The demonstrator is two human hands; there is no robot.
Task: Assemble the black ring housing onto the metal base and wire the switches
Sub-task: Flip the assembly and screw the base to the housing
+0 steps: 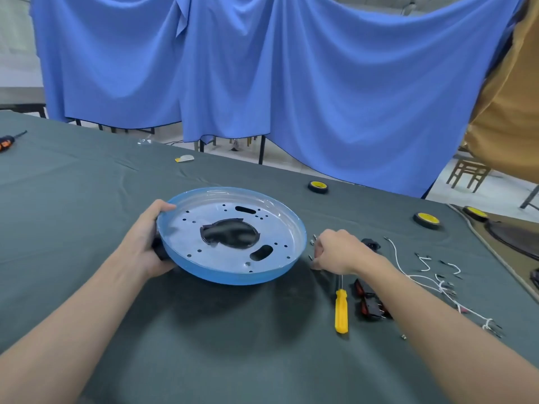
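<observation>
the left hand (pixel 145 243) gripped the round, blue-filmed metal base (pixel 233 234), tilted over the black ring housing (pixel 159 250) on the desk (pixel 204 345). the right hand (pixel 335 252) pinched at small silver screws (pixel 314 239); whether it held one was unclear. the red-and-black rocker switches (pixel 369 301) and white wires (pixel 423 275) lay unwired, so assembly looked barely begun.

A desk (pixel 204 345) draped in dark green cloth carries a yellow screwdriver (pixel 341 311) at four o'clock, red switches (pixel 369 301) beside it, white wires (pixel 431 279) at three, and two yellow-cored tape rolls (pixel 318 187) toward one o'clock.

Two bare forearms, no sleeves, left hand (pixel 145 243), right hand (pixel 339 252), no gloves
</observation>
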